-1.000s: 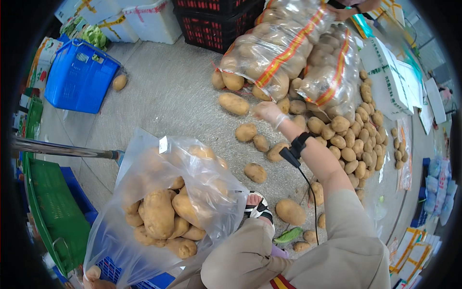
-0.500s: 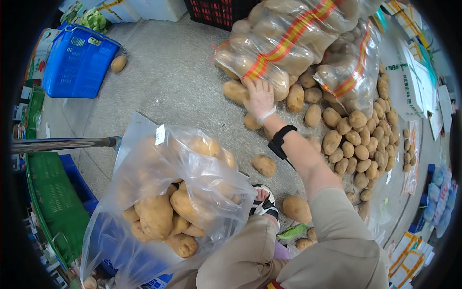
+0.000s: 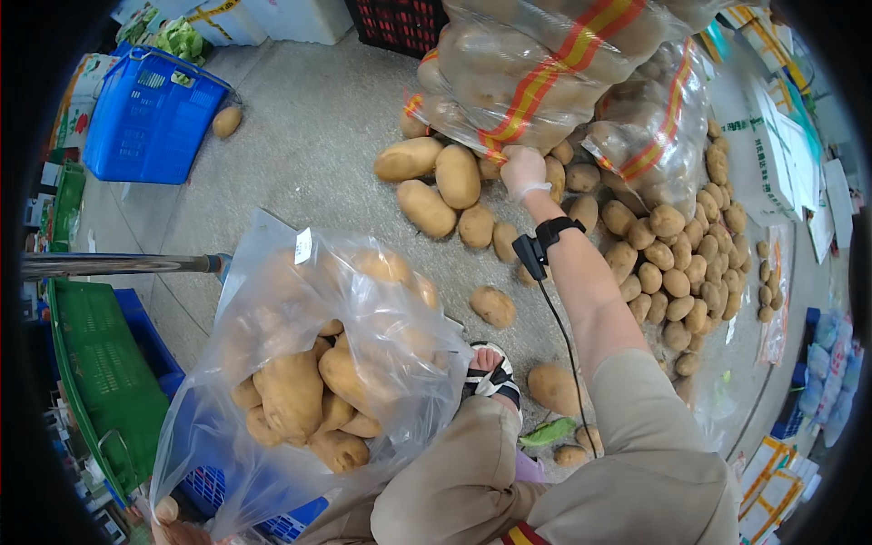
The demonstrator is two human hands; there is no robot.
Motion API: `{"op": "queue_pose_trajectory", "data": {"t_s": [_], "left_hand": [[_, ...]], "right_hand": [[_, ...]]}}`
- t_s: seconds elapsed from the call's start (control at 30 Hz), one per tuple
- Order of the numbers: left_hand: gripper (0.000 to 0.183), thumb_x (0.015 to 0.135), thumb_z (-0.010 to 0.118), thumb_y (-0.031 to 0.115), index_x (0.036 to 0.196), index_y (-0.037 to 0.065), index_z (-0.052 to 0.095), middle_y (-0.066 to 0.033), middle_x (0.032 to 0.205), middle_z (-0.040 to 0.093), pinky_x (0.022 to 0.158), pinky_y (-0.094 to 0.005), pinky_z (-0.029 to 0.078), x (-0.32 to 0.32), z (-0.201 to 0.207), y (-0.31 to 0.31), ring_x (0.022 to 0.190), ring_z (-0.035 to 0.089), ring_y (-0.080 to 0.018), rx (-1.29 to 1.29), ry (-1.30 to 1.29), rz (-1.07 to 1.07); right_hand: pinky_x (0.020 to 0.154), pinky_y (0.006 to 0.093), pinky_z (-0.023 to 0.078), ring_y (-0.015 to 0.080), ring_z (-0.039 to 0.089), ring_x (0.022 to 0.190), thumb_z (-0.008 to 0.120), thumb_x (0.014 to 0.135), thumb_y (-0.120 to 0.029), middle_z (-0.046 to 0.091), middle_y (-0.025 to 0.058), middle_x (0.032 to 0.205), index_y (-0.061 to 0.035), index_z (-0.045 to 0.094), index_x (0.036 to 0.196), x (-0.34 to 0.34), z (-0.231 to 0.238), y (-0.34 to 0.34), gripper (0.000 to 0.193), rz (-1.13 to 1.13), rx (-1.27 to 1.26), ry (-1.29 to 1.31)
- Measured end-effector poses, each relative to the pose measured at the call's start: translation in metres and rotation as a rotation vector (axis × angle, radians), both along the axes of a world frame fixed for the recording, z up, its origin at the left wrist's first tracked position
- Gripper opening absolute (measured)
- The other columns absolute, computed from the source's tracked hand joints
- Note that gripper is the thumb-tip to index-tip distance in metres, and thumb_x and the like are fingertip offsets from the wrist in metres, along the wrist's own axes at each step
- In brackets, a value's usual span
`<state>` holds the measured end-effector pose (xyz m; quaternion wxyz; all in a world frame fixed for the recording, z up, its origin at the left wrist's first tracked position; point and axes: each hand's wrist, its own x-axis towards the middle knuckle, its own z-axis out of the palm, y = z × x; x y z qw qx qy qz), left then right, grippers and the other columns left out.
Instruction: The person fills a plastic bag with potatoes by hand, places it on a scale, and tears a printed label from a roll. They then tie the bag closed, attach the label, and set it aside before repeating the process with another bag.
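Observation:
My right hand (image 3: pixel 525 170), in a thin clear glove, is closed on the lower edge of a large see-through sack of potatoes (image 3: pixel 536 68) with a red and yellow stripe. Loose potatoes (image 3: pixel 425 209) lie on the floor just left of that hand. At the lower left, my left hand (image 3: pixel 173 522) shows only in part and pinches the rim of a clear plastic bag (image 3: pixel 409 400). Several big potatoes (image 3: pixel 291 395) rest inside this open bag. The bag sits on a flat metal plate (image 3: pixel 259 227), mostly covered.
A second striped sack (image 3: pixel 658 136) leans beside a heap of smaller potatoes (image 3: pixel 690 263). Single potatoes (image 3: pixel 492 307) lie near my foot (image 3: pixel 493 372). A metal pole (image 3: pixel 118 265) rises from the plate. Around stand a blue basket (image 3: pixel 154 118), a green crate (image 3: pixel 104 381) and a white box (image 3: pixel 772 163).
My right hand has moved slightly right and closed on the sack's edge. The sack's lower end has lifted and shifted, and more potatoes now lie on the floor at its left.

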<state>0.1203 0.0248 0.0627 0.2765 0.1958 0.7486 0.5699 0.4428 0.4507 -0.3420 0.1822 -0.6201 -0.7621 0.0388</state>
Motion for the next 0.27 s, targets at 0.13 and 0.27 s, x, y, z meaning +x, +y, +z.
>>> {"op": "queue_pose_trajectory", "data": {"t_s": [0.13,0.27], "left_hand": [[0.033,0.094,0.049,0.023,0.107,-0.007,0.055,0.0030,0.055,0.030,0.049,-0.0208,0.027,-0.021,-0.008,-0.019,0.048,0.028,-0.0067,-0.031,0.044,-0.082],[0.064,0.095,0.043,0.034,0.138,-0.006,0.015,0.0058,0.043,0.028,0.032,-0.0172,0.021,-0.119,-0.032,-0.106,0.033,0.027,-0.0044,0.074,-0.107,-0.078]], "right_hand": [[0.081,0.0410,0.046,0.0353,0.058,0.091,0.059,0.071,-0.014,0.063,0.0164,0.096,-0.0081,0.069,0.085,0.012,-0.005,-0.018,0.018,0.038,-0.174,0.261],[0.088,0.0367,0.045,0.0318,0.058,0.099,0.066,0.070,-0.023,0.063,0.0165,0.101,-0.0106,0.067,0.100,0.031,-0.017,-0.029,0.032,0.190,-0.145,0.416]]}}
